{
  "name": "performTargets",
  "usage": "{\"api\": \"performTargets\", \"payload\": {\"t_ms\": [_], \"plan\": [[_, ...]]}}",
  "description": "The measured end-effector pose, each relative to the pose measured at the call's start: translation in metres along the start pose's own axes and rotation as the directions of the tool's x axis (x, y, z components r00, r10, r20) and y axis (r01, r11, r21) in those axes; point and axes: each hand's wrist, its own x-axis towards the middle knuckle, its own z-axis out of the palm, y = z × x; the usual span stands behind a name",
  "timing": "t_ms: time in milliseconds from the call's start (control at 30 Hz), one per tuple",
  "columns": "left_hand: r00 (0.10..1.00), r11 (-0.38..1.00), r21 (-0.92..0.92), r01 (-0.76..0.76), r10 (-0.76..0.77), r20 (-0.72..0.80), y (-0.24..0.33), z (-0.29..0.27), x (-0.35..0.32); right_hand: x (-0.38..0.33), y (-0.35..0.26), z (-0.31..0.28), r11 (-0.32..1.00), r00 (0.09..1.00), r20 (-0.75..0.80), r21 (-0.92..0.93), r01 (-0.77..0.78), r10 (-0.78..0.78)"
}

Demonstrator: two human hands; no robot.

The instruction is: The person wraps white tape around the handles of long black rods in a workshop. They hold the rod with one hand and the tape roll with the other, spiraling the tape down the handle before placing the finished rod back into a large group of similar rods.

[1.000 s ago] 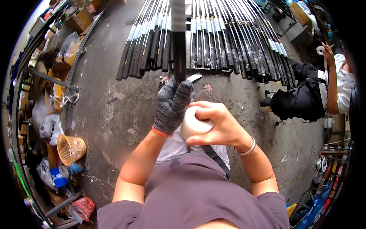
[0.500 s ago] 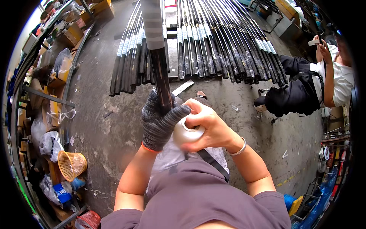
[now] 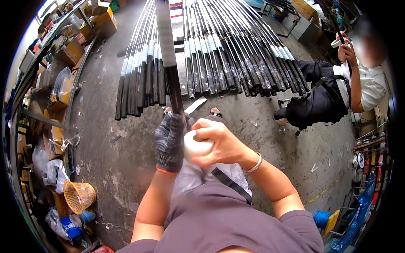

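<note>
A long black pole (image 3: 174,86) with a pale wrapped band (image 3: 165,46) stretches away from me, its near end at my left hand. My left hand (image 3: 168,139), in a dark grey knit glove with an orange cuff, is closed around that end. A roll of white tape (image 3: 196,146) sits in my right hand (image 3: 223,141), which is bare and has a bangle at the wrist. The right thumb and fingers clasp the roll beside the pole, close against the glove. Whether a strip of tape runs from roll to pole, I cannot tell.
Many similar black poles (image 3: 236,63) with white bands lie side by side ahead. At right a seated person (image 3: 337,90) holds a white ring-shaped roll. Left are shelves with boxes (image 3: 74,52) and a yellow basket (image 3: 79,197). A pale strip (image 3: 196,104) lies on the floor.
The tape roll and my right hand have shifted slightly left, toward the pole. My left thumb, earlier stretched toward the roll, is now drawn in around the pole.
</note>
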Motion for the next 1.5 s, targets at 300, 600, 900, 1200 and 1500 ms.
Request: {"api": "performTargets", "payload": {"t_ms": [300, 600, 900, 1200, 1500], "plan": [[0.995, 0.997, 0.018, -0.072, 0.073, -0.062, -0.032, -0.009, 0.026, 0.001, -0.001, 0.0, 0.995, 0.999, 0.028, 0.092, -0.048, 0.046], [0.975, 0.969, 0.199, -0.147, 0.176, -0.138, -0.027, -0.012, 0.044, 0.002, 0.015, 0.02, 0.926, 0.965, -0.048, 0.296, -0.234, 0.259], [0.993, 0.994, 0.074, 0.078, -0.071, -0.089, 0.022, 0.017, 0.089, 0.015, 0.006, -0.051, 0.953, 0.99, -0.09, 0.295, -0.075, 0.106], [0.952, 0.553, 0.8, -0.232, 0.297, 0.07, -0.049, 0.047, 0.17, -0.081, 0.031, -0.065, 0.783, 0.862, -0.215, 0.556, -0.278, 0.459], [0.98, 0.331, 0.928, -0.168, 0.162, 0.12, -0.071, 0.071, 0.187, -0.115, 0.061, -0.076, 0.755, 0.756, -0.403, 0.631, -0.179, 0.516]]}}
